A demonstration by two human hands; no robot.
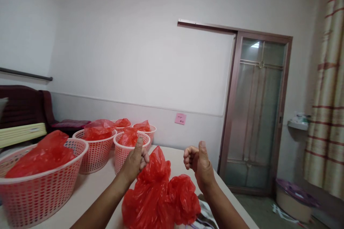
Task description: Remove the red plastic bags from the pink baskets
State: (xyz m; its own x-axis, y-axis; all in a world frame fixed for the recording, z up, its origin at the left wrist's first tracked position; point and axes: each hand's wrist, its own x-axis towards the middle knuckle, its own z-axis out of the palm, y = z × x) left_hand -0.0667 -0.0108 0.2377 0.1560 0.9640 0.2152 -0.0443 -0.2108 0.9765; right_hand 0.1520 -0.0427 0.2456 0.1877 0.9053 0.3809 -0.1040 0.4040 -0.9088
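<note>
Pale, bare-walled room with a brown-framed frosted glass door (255,114) at the right and a striped curtain (326,114) beside it; small pink sticky note (180,118) on the wall. Cream worktop (91,186) running from the near left corner toward the far edge, lined along its left side with pink perforated plastic baskets (40,186), each holding crumpled red plastic.

Near the worktop's right edge, a loose red thin-plastic bag (158,193), bunched, long axis rising from a wide base low in view to a narrow peak at the top. Left hand (135,162) curled into a fist, thumb up, knuckles touching the bag's peak, apparently pinching it, though the grip itself is hidden behind the fingers. Right hand (197,162) also fisted with thumb raised, holding nothing, apart from the bag and up to its right, above the lower lobe. Left hand plainly the nearer one; bag between and below both forearms.
</note>
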